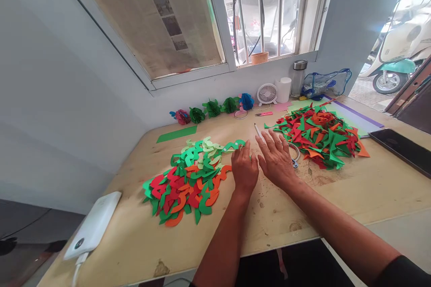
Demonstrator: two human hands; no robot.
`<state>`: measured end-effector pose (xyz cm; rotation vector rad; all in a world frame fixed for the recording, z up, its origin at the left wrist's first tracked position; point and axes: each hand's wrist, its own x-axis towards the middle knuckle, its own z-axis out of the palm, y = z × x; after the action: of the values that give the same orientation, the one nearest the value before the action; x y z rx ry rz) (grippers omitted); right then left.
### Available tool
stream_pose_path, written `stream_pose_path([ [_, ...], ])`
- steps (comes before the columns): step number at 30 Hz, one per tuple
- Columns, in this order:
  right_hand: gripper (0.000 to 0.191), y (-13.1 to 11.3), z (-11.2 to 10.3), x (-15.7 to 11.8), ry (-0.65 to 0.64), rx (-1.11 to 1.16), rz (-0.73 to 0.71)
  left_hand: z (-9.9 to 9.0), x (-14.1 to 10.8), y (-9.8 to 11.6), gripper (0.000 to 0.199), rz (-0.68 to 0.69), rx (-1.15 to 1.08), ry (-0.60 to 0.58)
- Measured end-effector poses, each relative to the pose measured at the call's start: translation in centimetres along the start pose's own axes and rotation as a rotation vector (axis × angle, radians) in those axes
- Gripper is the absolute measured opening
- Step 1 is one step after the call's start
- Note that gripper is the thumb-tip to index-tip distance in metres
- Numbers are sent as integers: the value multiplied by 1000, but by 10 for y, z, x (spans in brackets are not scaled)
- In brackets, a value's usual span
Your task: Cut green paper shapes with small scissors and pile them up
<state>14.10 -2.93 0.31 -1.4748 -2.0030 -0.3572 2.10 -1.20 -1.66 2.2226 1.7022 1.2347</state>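
My left hand (pixel 245 169) rests low over the table, fingers pointing forward and slightly bent, beside a green wavy paper cutout (pixel 230 146) with small white patches. Nothing shows in its grip, though the fingertips' undersides are hidden. To its right, my right hand (pixel 276 158) lies palm down with fingers spread. Just past its fingertips is a white pen (pixel 257 131). A grey loop with a bluish end (pixel 295 157) pokes out beside the right hand, partly covered. Left of my hands lies a heap of curved red, orange and green paper cutouts (pixel 188 179).
A pile of pointed paper scraps (pixel 323 136) spreads at right, near a black phone (pixel 404 148). Along the wall stand folded paper ornaments (pixel 213 108), a small fan (pixel 267 94) and a glass bottle (pixel 298 80). A white power bank (pixel 92 226) sits at the left edge.
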Motion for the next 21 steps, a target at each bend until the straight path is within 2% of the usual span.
stream_pose_path([
  [6, 53, 5, 6, -2, -24, 112, 51, -1, 0, 2, 41, 16, -40, 0],
  [10, 52, 9, 11, -2, -22, 313, 92, -4, 1, 4, 33, -9, -139, 19],
  [13, 47, 10, 13, 0, -25, 631, 240, -7, 2, 7, 30, -62, -297, 30],
  [18, 28, 15, 9, 6, -89, 1450, 703, -14, 4, 10, 22, -189, -529, 47],
  [21, 19, 21, 4, 9, -98, 1769, 854, -16, 4, 11, 21, -245, -579, 74],
])
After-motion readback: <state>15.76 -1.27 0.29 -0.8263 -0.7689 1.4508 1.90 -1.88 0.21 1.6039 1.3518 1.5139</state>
